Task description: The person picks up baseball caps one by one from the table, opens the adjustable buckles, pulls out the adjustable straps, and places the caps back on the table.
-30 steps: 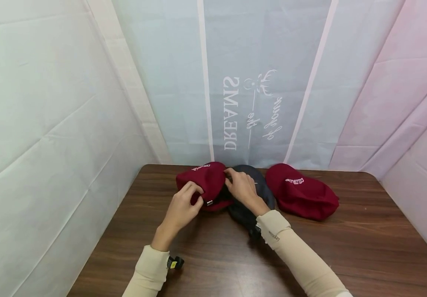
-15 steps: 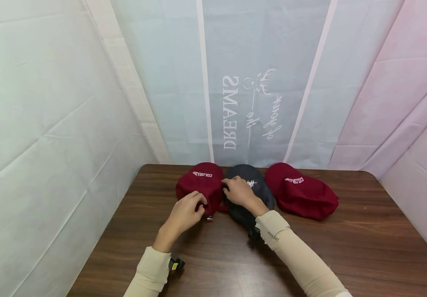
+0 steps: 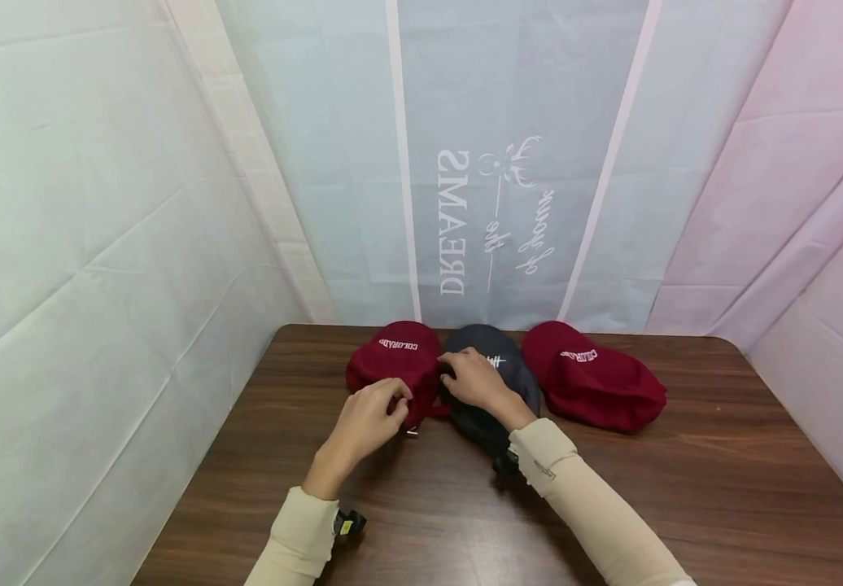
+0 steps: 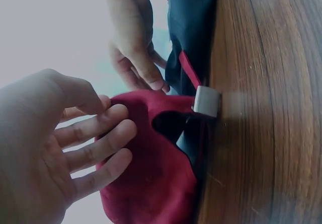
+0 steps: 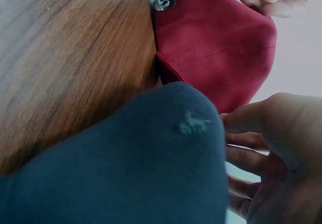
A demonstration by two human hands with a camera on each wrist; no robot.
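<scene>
A maroon cap with white COLORADO lettering lies at the far left of the table. My left hand pinches its near crown with thumb and forefinger; in the left wrist view the other fingers rest loosely along the fabric. The cap's strap ends in a metal buckle. My right hand is between this cap and a dark navy cap, fingers extended and thumb tip at the maroon cap's side in the right wrist view. The right hand partly hides the navy cap's white emblem.
Another maroon COLORADO cap lies to the right of the navy one, touching it. All three caps line the back edge of the brown wooden table. Fabric walls stand behind and at both sides.
The left maroon cap has turned and settled so its lettering faces up and its buckle sits lower. My left hand shifted slightly right and nearer; my right hand moved slightly down, then held almost still.
</scene>
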